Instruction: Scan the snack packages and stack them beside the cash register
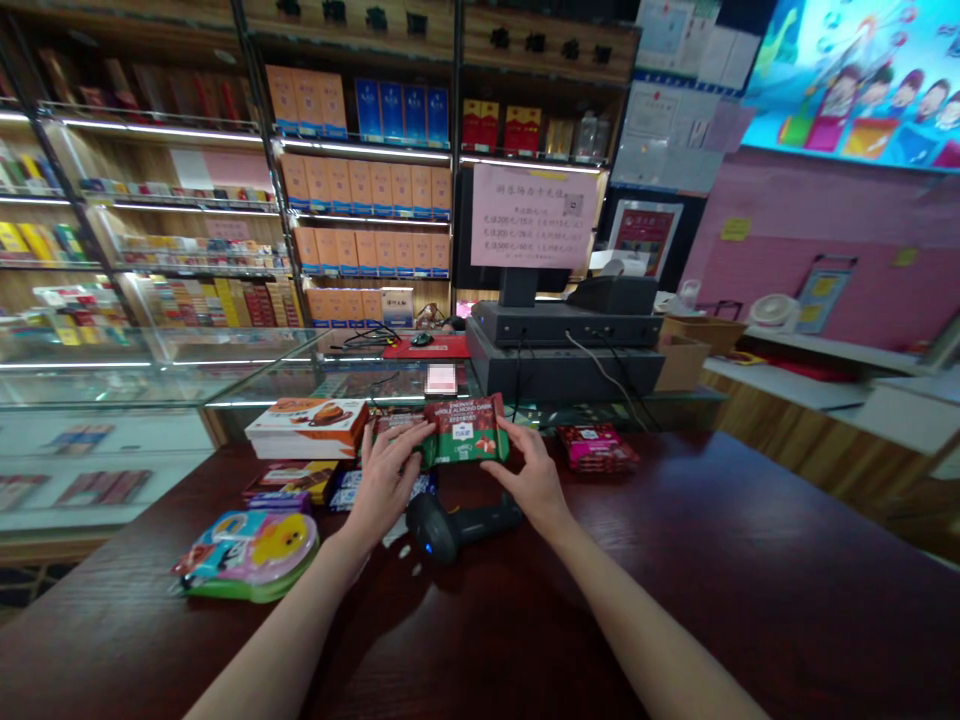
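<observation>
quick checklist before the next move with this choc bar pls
Red-and-green chocolate packet held at both ends: ok, by left hand and right hand.
Barcode scanner within reach: ok, lying on the dark wood counter just below the packet.
Scanner light on: ok, a blue glow shows.
Barcode on the packet: cannot tell, none visible on the side in view.
Till monitor readout: cannot tell, its screen faces away.
</observation>
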{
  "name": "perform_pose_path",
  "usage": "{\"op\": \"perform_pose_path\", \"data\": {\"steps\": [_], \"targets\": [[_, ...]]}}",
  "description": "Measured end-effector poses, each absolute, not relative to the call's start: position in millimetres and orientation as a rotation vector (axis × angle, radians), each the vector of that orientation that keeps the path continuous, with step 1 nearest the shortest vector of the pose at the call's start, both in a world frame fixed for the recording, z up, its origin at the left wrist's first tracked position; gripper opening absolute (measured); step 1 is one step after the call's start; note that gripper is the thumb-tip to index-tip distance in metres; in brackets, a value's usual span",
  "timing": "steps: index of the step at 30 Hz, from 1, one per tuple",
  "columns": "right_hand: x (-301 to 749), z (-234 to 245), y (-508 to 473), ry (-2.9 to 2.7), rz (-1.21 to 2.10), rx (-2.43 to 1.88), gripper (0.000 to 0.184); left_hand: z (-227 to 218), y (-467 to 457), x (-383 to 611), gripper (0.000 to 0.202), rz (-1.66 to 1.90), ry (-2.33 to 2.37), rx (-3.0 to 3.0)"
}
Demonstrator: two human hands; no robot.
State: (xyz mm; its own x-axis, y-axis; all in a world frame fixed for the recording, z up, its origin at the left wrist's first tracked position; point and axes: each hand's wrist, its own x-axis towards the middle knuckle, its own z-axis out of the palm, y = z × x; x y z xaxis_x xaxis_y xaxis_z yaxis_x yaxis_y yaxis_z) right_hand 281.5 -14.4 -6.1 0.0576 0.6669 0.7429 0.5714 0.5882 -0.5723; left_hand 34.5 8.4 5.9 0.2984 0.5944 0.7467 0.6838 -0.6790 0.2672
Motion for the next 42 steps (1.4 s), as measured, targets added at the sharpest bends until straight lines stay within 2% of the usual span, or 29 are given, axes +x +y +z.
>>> {"op": "perform_pose_path", "data": {"steps": [2,6,12,26,42], "targets": [[282.8,-4.8,-14.3,-1.619,0.032,-1.046,0.061,5.5,7.6,36.5,0.044,-1.294,-1.185,-2.466],[286.7,-0.9,-14.2,-1.643,-0.088,-1.041,0.060,5.2,8.3,38.0,0.064,-1.122,-1.098,-2.452],[293.4,5.7,-19.3,-1.678,-0.189,-1.041,0.061,9.1,15.6,39.3,0.053,-1.012,-0.977,-2.394],[341.0,1.6,-27.4,-1.575,-0.245,-1.100,0.059,27.9,20.9,91.9,0.040,-1.080,-0.789,-2.413],[439.9,-9.8,-29.1,-1.581,-0.218,-1.356,0.056,28.0,35.7,189.9,0.040,-0.966,-0.735,-2.584]]}}
